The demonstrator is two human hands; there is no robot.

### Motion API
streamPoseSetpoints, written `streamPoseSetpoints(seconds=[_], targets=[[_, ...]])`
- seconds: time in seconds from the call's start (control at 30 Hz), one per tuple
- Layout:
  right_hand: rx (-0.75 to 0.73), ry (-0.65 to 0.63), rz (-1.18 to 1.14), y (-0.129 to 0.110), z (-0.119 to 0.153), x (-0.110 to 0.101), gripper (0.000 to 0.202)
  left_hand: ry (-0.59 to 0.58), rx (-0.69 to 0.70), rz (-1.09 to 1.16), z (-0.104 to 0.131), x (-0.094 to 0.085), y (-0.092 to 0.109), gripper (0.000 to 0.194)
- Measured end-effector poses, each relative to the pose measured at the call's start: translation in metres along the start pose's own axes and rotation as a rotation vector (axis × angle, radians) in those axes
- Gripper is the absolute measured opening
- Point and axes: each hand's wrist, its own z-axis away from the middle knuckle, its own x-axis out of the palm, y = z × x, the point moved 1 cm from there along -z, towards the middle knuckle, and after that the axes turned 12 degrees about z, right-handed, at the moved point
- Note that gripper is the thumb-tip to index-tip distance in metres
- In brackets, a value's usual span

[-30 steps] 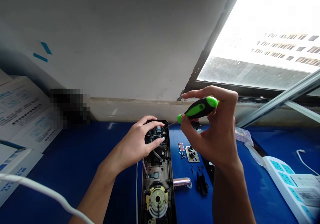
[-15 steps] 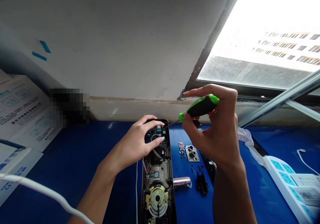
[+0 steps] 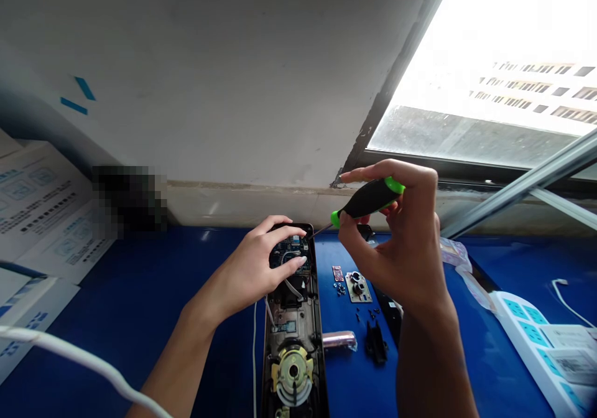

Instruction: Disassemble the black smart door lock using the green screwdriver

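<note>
A long dark housing (image 3: 305, 314), which looks like an electronic door lock panel, lies open side up in front of me. Inside it are a circuit board (image 3: 303, 264), thin wires and a round brass-coloured mechanism (image 3: 293, 371). My left hand (image 3: 254, 262) holds the housing near its far end, thumb and forefinger spread over the board. In my right hand (image 3: 401, 237) is a screwdriver (image 3: 366, 199) with a black and green handle, gripped between thumb and fingers. Its shaft slants down left, the tip at the housing's upper right corner; the screw, if any, is too small to make out.
Right of the housing lie a small red board (image 3: 337, 274), a metal plate (image 3: 358, 287), several loose screws (image 3: 339, 288), a black bracket (image 3: 375, 343) and a pink wrapped cylinder (image 3: 339, 340). A power strip (image 3: 536, 337) stands right, boxes (image 3: 46, 206) left. A white cable (image 3: 79, 356) crosses the lower left.
The screwdriver handle and my right hand have shifted slightly left and down, the tip staying at the same corner. My left hand has kept its place.
</note>
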Motion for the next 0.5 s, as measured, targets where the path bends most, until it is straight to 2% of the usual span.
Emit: streamPoseSetpoints(seconds=[0.37,0.5], targets=[[0.068,0.04,0.088,0.0003,-0.0032,0.0,0.04,0.005,0.018,0.018,-0.0003,-0.0006,0.0028,0.04],[0.041,0.032,0.035,0.001,-0.0028,0.0,0.047,-0.002,0.011,0.019,-0.0002,-0.0011,0.0019,0.04]])
